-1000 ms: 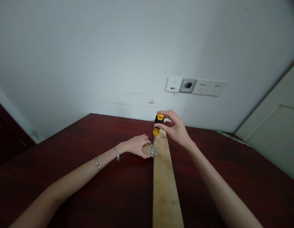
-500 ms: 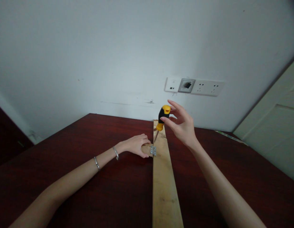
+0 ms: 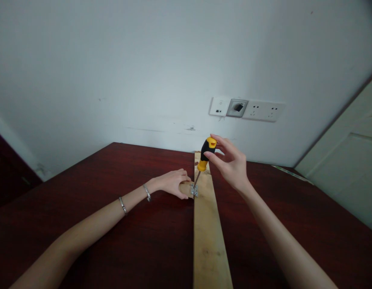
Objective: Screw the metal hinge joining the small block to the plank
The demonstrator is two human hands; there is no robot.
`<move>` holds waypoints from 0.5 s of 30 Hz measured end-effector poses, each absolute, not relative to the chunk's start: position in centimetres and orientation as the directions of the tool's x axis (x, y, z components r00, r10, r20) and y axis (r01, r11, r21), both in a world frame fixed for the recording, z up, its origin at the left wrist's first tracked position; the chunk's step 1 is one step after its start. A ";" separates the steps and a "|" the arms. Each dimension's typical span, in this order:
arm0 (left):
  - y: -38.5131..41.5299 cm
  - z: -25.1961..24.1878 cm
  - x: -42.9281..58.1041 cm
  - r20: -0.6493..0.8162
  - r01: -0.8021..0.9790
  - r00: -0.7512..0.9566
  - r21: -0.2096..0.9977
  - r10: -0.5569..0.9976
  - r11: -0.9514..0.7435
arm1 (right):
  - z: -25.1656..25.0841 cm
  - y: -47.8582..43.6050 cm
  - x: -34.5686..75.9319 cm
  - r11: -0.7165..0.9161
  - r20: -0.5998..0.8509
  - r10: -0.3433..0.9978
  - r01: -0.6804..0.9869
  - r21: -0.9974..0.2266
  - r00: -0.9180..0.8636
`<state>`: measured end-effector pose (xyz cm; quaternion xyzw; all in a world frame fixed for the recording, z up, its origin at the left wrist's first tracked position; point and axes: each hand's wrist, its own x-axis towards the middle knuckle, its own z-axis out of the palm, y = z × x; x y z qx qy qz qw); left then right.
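Note:
A yellow and black screwdriver (image 3: 208,149) is held by its handle in my right hand (image 3: 233,163), thumb and fingers closed around it. Its shaft slants down to a small metal hinge (image 3: 194,190); whether the tip sits in a screw cannot be made out. The hinge spans a short wood piece (image 3: 186,188) and a long wooden board (image 3: 210,241), which meet edge to edge. My left hand (image 3: 173,183) grips the short piece from the left, fingers at its far side and thumb at its near side. Two silver bracelets circle my left forearm.
The dark red tabletop (image 3: 137,249) runs up to a pale wall (image 3: 143,60). Sockets and switches (image 3: 264,110) are mounted on the wall, right of the board. A patterned strip (image 3: 292,174) lies at the table's back right, near a white panelled door (image 3: 354,160).
My right hand has lowered the screwdriver, bringing its tip down to the hinge. My left hand stays on the short wood piece.

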<state>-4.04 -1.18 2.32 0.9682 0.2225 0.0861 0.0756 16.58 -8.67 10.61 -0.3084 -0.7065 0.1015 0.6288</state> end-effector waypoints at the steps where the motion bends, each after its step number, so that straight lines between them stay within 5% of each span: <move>1: -1.2 2.3 -4.0 0.131 0.418 0.886 0.187 0.444 -0.889 | 10.6 -8.7 16.5 0.788 0.822 0.569 0.301 -0.536 -0.027; 15: -1.1 2.1 -4.0 0.140 0.412 0.888 0.180 0.438 -0.893 | 10.2 -8.4 16.5 0.779 0.795 0.603 0.261 -0.570 -0.064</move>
